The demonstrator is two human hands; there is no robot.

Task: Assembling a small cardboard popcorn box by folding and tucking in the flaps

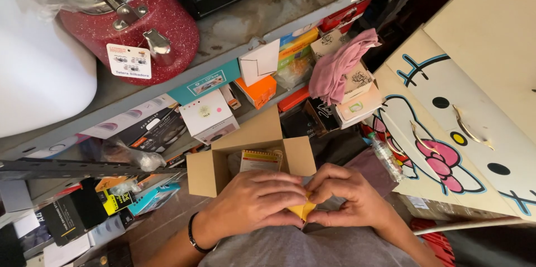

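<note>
Both hands, left (254, 200) and right (349, 197), pinch a small yellow packet (302, 209) near the body, fingers closed on its edges. The packet looks light, thin, pliable. An open box (209, 172) stands just beyond.

Open cardboard box (209, 173) blocks at 12 o'clock, cabinet (474, 105) at 3, shelf clutter (84, 211) at 9; clearance approx. nil.
</note>
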